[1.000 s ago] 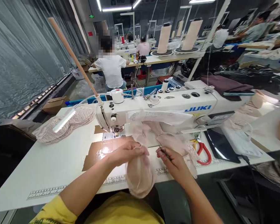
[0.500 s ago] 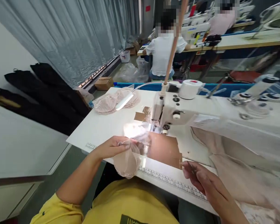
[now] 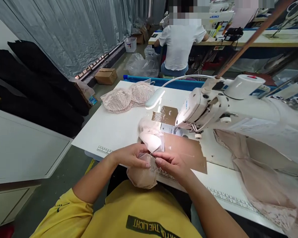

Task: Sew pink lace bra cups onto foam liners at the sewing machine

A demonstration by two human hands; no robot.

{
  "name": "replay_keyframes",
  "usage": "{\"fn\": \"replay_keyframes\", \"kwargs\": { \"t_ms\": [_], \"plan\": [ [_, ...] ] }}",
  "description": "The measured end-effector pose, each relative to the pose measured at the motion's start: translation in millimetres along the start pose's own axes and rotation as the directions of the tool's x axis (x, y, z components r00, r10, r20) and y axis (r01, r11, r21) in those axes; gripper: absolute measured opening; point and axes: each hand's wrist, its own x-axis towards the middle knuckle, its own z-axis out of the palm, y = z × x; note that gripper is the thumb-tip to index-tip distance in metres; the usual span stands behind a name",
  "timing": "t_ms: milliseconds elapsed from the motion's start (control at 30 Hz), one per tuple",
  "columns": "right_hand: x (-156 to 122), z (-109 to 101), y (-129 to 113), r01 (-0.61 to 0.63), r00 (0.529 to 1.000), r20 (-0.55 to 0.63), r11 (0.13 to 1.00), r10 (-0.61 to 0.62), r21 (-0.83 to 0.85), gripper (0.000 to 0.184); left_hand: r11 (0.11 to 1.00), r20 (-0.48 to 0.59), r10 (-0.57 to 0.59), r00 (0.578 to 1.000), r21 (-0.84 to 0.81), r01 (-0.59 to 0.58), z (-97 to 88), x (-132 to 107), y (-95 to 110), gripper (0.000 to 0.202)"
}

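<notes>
My left hand (image 3: 130, 155) and my right hand (image 3: 170, 162) meet at the near edge of the white sewing table (image 3: 109, 130). Both pinch a pale pink bra cup piece (image 3: 145, 165) whose lower cup hangs over the table edge and whose upper cup lies lit on the table. The fingers of both hands are closed on the fabric. The white sewing machine (image 3: 233, 109) stands just behind and to the right, its needle head over a shiny brown plate (image 3: 186, 150).
A stack of pink lace cups (image 3: 125, 97) lies at the table's far left. Beige fabric (image 3: 253, 172) drapes at the right under the machine arm. A person in a white shirt (image 3: 180, 41) sits at the table ahead. Dark garments (image 3: 34, 89) hang at left.
The view has swung left. My right hand has moved left from the table edge and joined the left hand on the bra cup piece, which now lies partly on the table.
</notes>
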Motion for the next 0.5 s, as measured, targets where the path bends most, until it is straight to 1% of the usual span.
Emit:
{"fn": "replay_keyframes", "kwargs": {
  "t_ms": [67,133,167,233,267,300,333,367,400,433,467,500],
  "plan": [
    [5,7,-2,-0.009,1.000,-0.010,1.000,0.009,0.026,0.040,0.999,0.039,0.049,0.998,0.011,-0.049,-4.6,0,-5,0.049],
    [6,9,-3,-0.008,0.999,-0.036,1.000,0.008,0.008,0.042,0.993,0.029,0.106,0.994,0.048,-0.107,-7.9,-1,-9,0.057],
    [6,8,-3,-0.012,0.998,-0.059,1.000,0.010,-0.028,0.044,0.989,0.012,0.130,0.991,0.065,-0.131,-9.1,-2,-10,0.060],
    [-1,-1,0,-0.033,0.993,-0.118,0.982,0.011,-0.184,0.046,0.985,-0.020,0.162,0.987,0.069,-0.160,-11.1,-7,-12,0.062],
    [-7,-8,2,-0.049,0.988,-0.152,0.951,0.001,-0.306,0.044,0.986,-0.031,0.156,0.987,0.061,-0.154,-11.7,-10,-13,0.058],
    [-14,-16,6,-0.062,0.982,-0.190,0.892,-0.027,-0.448,0.041,0.989,-0.039,0.140,0.989,0.050,-0.138,-11.8,-14,-13,0.052],
    [-22,-26,9,-0.074,0.968,-0.235,0.802,-0.084,-0.593,0.038,0.992,-0.050,0.121,0.991,0.043,-0.119,-11.2,-18,-13,0.047],
    [-30,-35,12,-0.109,0.949,-0.281,0.685,-0.145,-0.721,0.037,0.994,-0.067,0.107,0.992,0.043,-0.104,-9.6,-21,-13,0.043],
    [-37,-42,15,-0.170,0.920,-0.336,0.568,-0.202,-0.806,0.035,0.994,-0.081,0.100,0.992,0.051,-0.096,-7.0,-23,-11,0.041],
    [-44,-47,17,-0.225,0.888,-0.384,0.491,-0.252,-0.841,0.034,0.992,-0.091,0.111,0.990,0.070,-0.104,-3.3,-24,-9,0.040],
    [-50,-49,17,-0.248,0.867,-0.412,0.475,-0.281,-0.844,0.033,0.986,-0.098,0.137,0.986,0.105,-0.126,1.3,-23,-7,0.039],
    [-53,-47,15,-0.224,0.865,-0.415,0.523,-0.283,-0.822,0.033,0.975,-0.102,0.175,0.979,0.157,-0.158,6.6,-19,-3,0.038]
  ]
}}
